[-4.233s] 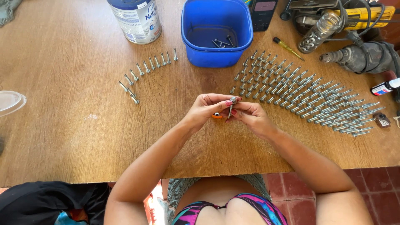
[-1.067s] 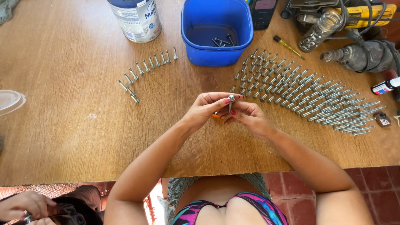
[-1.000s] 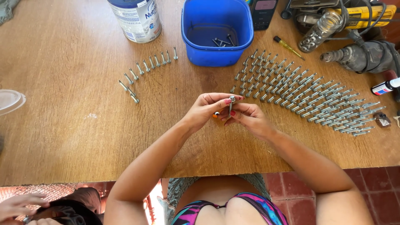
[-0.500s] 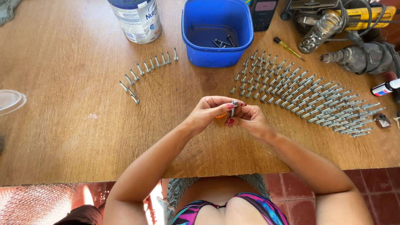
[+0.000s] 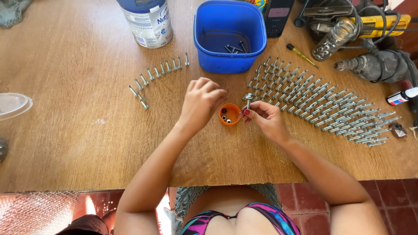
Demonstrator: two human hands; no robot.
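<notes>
Head view: your right hand (image 5: 266, 118) pinches a bolt (image 5: 248, 100) upright beside the orange cap (image 5: 229, 114) — left hand (image 5: 201, 101) curled over it, apparently empty — keep the bolt steady.

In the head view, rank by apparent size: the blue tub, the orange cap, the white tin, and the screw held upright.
1. blue tub
2. white tin, though cut off by the frame's edge, so this order is unsure
3. orange cap
4. screw in the right hand
</notes>
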